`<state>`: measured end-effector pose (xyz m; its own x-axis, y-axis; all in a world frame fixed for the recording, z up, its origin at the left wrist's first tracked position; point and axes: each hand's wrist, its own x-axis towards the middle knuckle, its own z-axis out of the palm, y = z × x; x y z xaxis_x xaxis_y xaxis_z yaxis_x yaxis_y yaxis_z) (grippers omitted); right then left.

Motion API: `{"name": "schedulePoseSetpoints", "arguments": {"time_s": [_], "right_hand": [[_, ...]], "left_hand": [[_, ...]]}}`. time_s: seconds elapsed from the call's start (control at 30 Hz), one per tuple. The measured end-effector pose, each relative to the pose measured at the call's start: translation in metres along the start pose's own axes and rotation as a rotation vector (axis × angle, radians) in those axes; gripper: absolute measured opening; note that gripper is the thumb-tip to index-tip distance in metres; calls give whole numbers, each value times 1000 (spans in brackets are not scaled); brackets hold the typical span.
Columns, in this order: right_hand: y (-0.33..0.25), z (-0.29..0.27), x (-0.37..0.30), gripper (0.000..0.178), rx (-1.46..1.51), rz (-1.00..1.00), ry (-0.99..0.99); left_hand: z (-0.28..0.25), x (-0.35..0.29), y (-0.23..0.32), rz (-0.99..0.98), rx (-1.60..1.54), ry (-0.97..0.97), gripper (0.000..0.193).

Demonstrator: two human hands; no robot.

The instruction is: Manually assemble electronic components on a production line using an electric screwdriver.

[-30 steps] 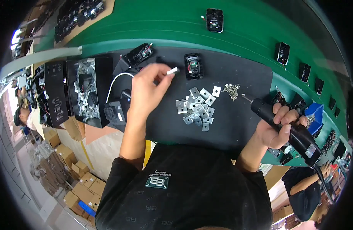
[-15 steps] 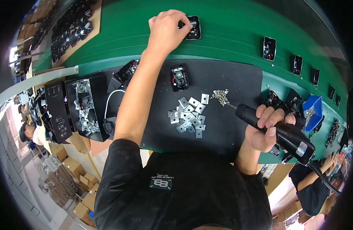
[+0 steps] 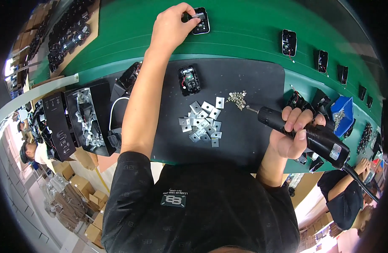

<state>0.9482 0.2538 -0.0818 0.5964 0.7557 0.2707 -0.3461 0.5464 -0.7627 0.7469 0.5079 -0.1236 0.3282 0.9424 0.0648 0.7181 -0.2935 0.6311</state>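
Observation:
My left hand [image 3: 172, 26] reaches over the green belt, thumb and forefinger pinched on a small flat grey piece [image 3: 198, 15] at a black device housing [image 3: 201, 28]. The fingers partly hide that piece. My right hand [image 3: 296, 130] is wrapped round a black electric screwdriver [image 3: 273, 119] whose bit points left at a heap of small screws [image 3: 236, 99]. Something tiny and bright shows at the bit's tip; whether it is a screw I cannot tell. Between my arms lie a pile of square metal plates with holes [image 3: 201, 122] and another open black housing [image 3: 189, 80] with wires inside.
More housings [image 3: 289, 43] stand along the belt at the right. A blue bin of screws [image 3: 342, 114] sits beyond my right hand. At the left are a black box of metal parts [image 3: 90, 120], a white cable [image 3: 111, 111] and a tray of black assemblies [image 3: 69, 40]. Another person [image 3: 343, 198] works at the right.
The whole view has shifted, so the bench appears higher and further left. The screwdriver's bit has drawn slightly away from the screw heap. My left hand stays pinched at the same housing.

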Motion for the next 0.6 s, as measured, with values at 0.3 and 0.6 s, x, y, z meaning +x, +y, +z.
{"name": "schedulePoseSetpoints", "arguments": {"time_s": [0.3, 0.6], "right_hand": [[1, -1, 1, 49, 14, 2, 1], [1, -2, 5, 47, 20, 9, -27]], "left_hand": [[-3, 0, -9, 237, 185, 65, 24], [-31, 4, 33, 44, 61, -37, 22]]}}
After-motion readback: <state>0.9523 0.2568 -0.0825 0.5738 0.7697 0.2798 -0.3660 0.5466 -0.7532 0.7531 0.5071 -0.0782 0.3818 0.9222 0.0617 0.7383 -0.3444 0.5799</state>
